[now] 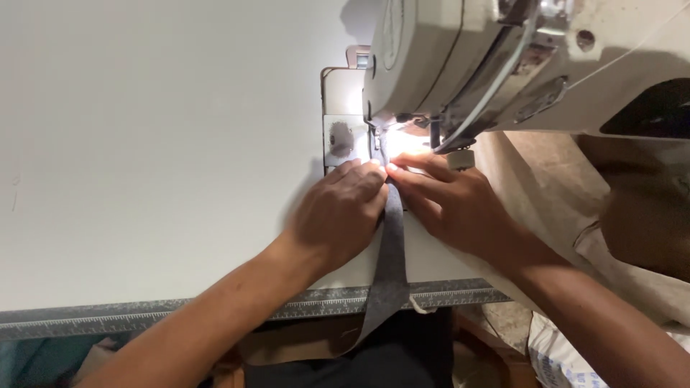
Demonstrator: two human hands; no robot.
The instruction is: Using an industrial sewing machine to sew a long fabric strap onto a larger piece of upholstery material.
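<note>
Glare under the machine head (460, 65) washes out the needle, which probably sits there. The strip (392, 251) drops past the surface (144, 179) edge, its end unseen.

One sewing machine (503, 65), one grey fabric strip (392, 251), two hands (left (338, 212), right (449, 205)), one table (144, 144)

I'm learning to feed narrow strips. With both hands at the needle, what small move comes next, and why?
Probably ease the grey strip forward: left hand and right hand pinch it flat just short of the lit presser foot, and its tail hangs over the table edge.
</note>
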